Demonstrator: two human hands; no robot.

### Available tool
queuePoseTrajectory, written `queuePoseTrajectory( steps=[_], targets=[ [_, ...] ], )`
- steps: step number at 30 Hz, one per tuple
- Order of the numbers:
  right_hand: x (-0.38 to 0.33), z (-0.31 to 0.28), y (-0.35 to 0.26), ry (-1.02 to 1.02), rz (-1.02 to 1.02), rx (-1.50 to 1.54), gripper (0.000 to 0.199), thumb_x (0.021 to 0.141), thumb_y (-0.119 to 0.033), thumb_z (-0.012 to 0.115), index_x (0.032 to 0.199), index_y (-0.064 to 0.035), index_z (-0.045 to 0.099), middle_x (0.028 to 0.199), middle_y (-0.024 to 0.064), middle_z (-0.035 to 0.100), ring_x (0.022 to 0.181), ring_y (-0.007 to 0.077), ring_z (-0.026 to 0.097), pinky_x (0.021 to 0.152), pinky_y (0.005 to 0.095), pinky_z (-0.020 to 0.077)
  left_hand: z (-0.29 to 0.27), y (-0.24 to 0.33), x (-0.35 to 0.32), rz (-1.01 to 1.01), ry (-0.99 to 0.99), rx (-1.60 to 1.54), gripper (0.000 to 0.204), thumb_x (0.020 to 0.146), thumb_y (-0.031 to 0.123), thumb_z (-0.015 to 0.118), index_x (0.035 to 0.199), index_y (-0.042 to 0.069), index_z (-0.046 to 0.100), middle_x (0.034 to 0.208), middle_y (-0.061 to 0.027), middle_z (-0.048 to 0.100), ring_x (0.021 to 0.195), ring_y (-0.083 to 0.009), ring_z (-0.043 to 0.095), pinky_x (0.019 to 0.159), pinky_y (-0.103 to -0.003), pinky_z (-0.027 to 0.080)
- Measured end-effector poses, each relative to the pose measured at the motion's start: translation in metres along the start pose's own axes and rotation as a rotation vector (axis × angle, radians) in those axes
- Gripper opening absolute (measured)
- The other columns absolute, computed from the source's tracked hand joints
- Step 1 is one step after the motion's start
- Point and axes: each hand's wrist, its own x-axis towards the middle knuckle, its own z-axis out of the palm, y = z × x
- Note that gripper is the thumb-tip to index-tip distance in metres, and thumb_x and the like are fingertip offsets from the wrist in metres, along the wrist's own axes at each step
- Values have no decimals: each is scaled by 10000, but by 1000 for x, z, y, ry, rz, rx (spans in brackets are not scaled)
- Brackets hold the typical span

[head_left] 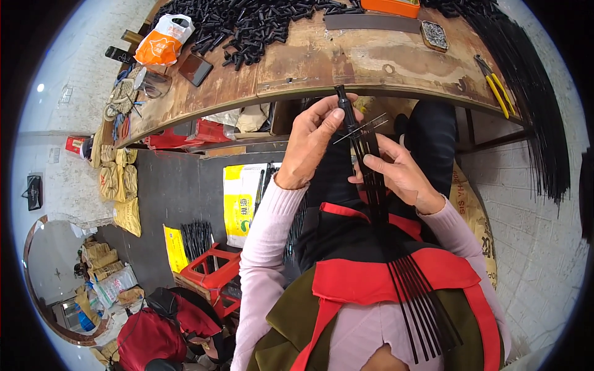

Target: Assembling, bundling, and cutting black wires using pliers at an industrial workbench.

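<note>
My left hand [312,139] is closed around a black plastic tube-like fitting [343,102], thumb pressed on its side, just in front of the table edge. A bundle of long thin black rods [375,198] runs down from the fitting over my lap and fans out across my red-trimmed apron [346,281]. My right hand [402,170] is closed on these rods below the fitting, thumb against them. Thin bare metal wires [374,123] stick out crosswise between my two hands. Some of my right fingers are hidden behind the rods.
The wooden table [346,65] carries a heap of black fittings [247,25], a phone [195,70], a tin of small bits [434,36] and yellow-handled pliers [495,89]. Long black rods [538,93] hang over its right end. A red plastic stool [213,272] stands at lower left.
</note>
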Motion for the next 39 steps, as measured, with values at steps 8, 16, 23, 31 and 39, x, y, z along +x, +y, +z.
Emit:
queuePoseTrajectory(
  steps=[8,16,23,31,39],
  targets=[
    [-1,0,-1,8,6,31,288,980,-125,576,1244,-24,523,974,51,604,876,149,630,890,432,563,3,-4,-3,0,22,-37,335,1002,196,546,1263,-13,570,1049,-78,680,975,-124,604,917,-267,457],
    [2,1,-2,-21,2,11,270,984,-125,567,1228,-16,527,967,54,603,870,151,629,884,423,564,7,-1,-6,6,95,-7,317,1009,179,535,1248,-27,571,1035,-72,684,969,-115,605,918,-264,460],
    [1,3,-3,22,-7,5,266,984,-122,563,1223,-11,525,964,54,604,866,145,626,883,414,564,11,-3,-6,4,150,10,329,1013,182,528,1265,-25,566,1027,-76,690,948,-116,614,909,-263,467],
    [1,1,0,-35,3,4,291,984,-133,564,1245,-12,517,971,50,600,866,143,623,886,418,562,6,-3,-7,1,98,-43,337,1011,193,532,1267,-23,566,1026,-77,689,933,-113,614,889,-261,474],
    [3,5,-3,10,-19,-1,317,985,-131,564,1272,-10,507,977,49,595,876,142,622,888,414,561,13,-2,-7,-6,220,-5,343,976,143,589,1265,-39,558,1019,-103,702,994,-136,637,940,-270,472]
  ],
)
